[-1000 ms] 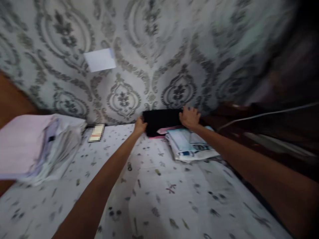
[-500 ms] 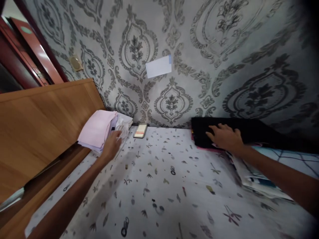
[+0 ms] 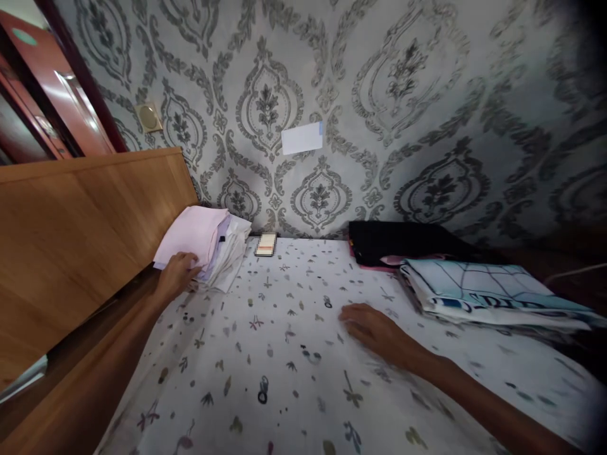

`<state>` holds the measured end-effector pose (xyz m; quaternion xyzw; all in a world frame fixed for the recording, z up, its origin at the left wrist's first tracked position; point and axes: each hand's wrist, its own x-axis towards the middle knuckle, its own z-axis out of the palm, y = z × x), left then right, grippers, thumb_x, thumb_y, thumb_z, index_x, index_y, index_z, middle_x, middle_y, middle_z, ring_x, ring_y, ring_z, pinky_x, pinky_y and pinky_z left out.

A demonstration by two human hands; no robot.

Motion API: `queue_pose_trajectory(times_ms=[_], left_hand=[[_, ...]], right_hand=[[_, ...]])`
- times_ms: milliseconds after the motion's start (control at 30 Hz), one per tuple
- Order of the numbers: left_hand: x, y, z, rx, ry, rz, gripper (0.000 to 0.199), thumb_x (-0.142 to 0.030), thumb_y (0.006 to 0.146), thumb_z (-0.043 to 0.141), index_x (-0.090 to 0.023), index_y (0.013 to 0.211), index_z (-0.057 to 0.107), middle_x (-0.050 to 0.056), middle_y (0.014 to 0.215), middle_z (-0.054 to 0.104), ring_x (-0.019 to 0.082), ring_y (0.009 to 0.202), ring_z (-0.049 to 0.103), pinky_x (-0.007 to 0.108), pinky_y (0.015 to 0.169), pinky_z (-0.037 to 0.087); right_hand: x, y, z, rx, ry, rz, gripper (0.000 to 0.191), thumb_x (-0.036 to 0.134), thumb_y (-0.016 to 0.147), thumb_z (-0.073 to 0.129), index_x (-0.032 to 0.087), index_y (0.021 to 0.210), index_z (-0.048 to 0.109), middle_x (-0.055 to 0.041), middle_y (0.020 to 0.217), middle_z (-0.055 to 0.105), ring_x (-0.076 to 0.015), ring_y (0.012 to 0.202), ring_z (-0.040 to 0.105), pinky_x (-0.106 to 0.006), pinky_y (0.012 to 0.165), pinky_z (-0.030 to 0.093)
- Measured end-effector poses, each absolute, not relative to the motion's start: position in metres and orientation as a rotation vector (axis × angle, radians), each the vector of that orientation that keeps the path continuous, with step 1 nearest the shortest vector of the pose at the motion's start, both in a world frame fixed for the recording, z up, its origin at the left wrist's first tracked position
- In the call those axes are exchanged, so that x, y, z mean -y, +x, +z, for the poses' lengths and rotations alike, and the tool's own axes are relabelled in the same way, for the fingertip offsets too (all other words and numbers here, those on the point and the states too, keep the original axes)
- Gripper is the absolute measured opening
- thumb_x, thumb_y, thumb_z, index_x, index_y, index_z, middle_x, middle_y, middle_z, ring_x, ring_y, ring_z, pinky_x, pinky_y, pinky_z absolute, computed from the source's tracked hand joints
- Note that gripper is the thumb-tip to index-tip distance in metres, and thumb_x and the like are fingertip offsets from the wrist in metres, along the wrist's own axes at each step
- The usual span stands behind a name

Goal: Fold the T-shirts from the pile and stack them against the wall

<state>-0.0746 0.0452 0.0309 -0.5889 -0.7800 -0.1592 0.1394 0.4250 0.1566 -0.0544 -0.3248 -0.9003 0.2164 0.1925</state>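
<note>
My left hand rests against the front edge of a stack of folded clothes at the left, its fingers stretched out on the cloth. Pale pink folded cloth tops that stack, with white folded clothes showing on its right side. Over the patterned bedsheet, near the middle, is my right hand, slightly blurred, with nothing seen in it. At the right lie a folded black garment by the wall and, nearer me, a white and light-blue folded cloth with dark lines and lettering.
A wooden headboard borders the bed on the left. Against the wall lies a small pixelated object. The patterned wall carries a white paper and a square switch plate.
My right hand has left the black garment and moved left and nearer me over the sheet. My left hand has shifted from the stack's right side to its front edge. The view has turned slightly.
</note>
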Motion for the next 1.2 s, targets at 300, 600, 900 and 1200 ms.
queue_pose_trajectory(times_ms=[300,600,900,1200], left_hand=[[-0.039,-0.059,0.053,2.287,-1.596,-1.388,0.017,-0.039,0.078,0.050,-0.023,0.078,0.055,0.002,0.084,0.062,0.022,0.087,0.059,0.033,0.084,0.047],[0.050,0.079,0.068,2.012,-3.537,-1.666,0.040,-0.059,0.089,0.059,-0.019,0.093,0.055,0.002,0.085,0.056,0.015,0.076,0.055,0.027,0.071,0.046],[0.073,0.113,0.049,2.168,-3.005,-2.083,0.042,-0.062,0.091,0.055,-0.020,0.088,0.050,-0.003,0.076,0.045,0.012,0.068,0.040,0.025,0.062,0.032],[0.071,0.149,0.022,1.989,-2.788,-2.126,0.044,-0.038,0.076,0.076,-0.025,0.115,0.058,0.006,0.111,0.063,0.025,0.100,0.057,0.034,0.083,0.046]], right_hand=[[-0.099,0.369,-0.011,2.532,-0.892,0.632,0.049,0.050,0.098,0.040,0.024,0.135,0.060,-0.0143,0.139,0.061,-0.0300,0.127,0.059,-0.048,0.103,0.051],[-0.029,0.291,0.010,2.508,-0.455,0.590,0.035,0.014,0.089,0.051,0.022,0.121,0.062,-0.0145,0.136,0.057,-0.0246,0.111,0.064,-0.038,0.087,0.056],[0.025,0.323,0.030,2.352,-0.574,0.610,0.015,0.026,0.095,0.050,0.022,0.094,0.065,-0.0104,0.104,0.065,-0.0228,0.091,0.063,-0.034,0.074,0.053],[0.048,0.334,0.083,1.825,-0.613,0.764,0.038,0.054,0.094,0.056,0.023,0.077,0.071,-0.0015,0.072,0.061,-0.0174,0.065,0.057,-0.029,0.059,0.051]])
